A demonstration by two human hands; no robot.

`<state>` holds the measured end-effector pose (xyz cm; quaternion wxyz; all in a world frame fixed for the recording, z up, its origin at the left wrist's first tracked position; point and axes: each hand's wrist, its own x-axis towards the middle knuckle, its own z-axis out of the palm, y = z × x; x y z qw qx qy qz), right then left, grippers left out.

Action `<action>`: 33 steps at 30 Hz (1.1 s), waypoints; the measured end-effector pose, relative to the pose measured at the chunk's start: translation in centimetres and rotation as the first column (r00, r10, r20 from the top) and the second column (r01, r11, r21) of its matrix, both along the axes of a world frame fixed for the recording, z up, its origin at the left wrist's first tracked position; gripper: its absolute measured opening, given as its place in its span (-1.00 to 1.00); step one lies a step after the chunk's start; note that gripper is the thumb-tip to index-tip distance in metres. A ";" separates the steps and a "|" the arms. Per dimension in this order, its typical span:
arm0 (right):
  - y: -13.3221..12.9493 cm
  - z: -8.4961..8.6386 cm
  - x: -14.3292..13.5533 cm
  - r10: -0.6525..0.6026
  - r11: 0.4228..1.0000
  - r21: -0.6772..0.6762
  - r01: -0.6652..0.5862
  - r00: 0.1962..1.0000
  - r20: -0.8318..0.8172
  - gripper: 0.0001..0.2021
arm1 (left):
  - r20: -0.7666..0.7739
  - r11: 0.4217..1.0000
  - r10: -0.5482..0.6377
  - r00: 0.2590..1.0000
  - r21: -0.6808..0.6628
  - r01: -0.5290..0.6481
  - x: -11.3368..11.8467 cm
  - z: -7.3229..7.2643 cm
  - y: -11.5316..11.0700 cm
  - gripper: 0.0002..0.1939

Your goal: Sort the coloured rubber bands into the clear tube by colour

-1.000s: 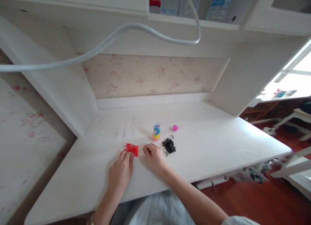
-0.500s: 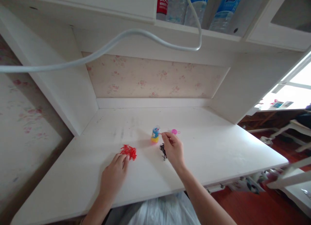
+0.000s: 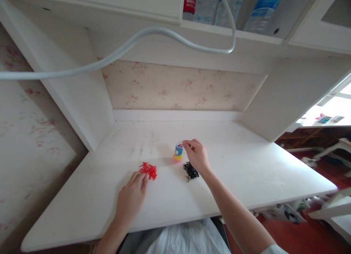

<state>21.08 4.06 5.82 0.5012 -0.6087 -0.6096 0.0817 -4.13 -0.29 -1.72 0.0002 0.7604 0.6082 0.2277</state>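
Observation:
My left hand (image 3: 133, 192) rests on the desk with its fingers closed, the tips touching the near edge of a pile of thin red strip-like pieces (image 3: 148, 170). Whether a piece is pinched there is hidden. Right of that pile stands a small clear jar (image 3: 178, 152) with a blue and yellow label, upright. My right hand (image 3: 196, 155) is closed in a pinch at the jar's top right; whatever its fingertips hold is too small to make out. Below it lies a heap of small black pieces (image 3: 191, 170), partly beside my wrist.
The white desk (image 3: 238, 181) has side panels left and right. Overhead, a pale cable (image 3: 164, 31) crosses in front of a shelf holding plastic bottles (image 3: 205, 7). A wooden floor and a white chair (image 3: 333, 213) show at the right.
My right hand has risen from beside the jar to its top, uncovering more of the black heap and hiding the pink item behind. My left hand stays at the red pile. The view has shifted slightly.

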 end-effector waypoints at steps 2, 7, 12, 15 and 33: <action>-0.3 -0.2 0.3 -0.029 1.000 0.006 0.029 0.999 -0.045 -0.68 | 0.005 1.000 0.001 1.000 -0.002 -0.001 0.0 0.1 0.0 -0.72; -1.1 -1.3 0.9 0.057 0.993 -0.095 -0.065 0.995 -0.080 -0.55 | 0.080 0.998 -0.067 0.995 0.024 0.065 -0.2 0.1 -0.1 -0.71; -0.2 -3.2 0.4 0.164 0.964 -0.206 -0.171 0.985 -0.053 -0.25 | 0.264 0.988 -0.152 0.953 0.052 0.143 -0.5 -0.1 0.1 -0.73; 0.5 -4.0 -0.2 0.131 0.962 -0.232 -0.142 0.989 -0.064 -0.34 | 0.362 0.985 -0.169 0.917 0.038 0.167 -0.5 0.4 0.4 -0.73; -0.8 -3.8 -3.8 0.191 0.963 -0.188 -0.195 0.981 -0.039 -0.47 | 0.093 0.934 -0.331 0.939 0.173 0.312 6.5 11.6 4.8 -0.72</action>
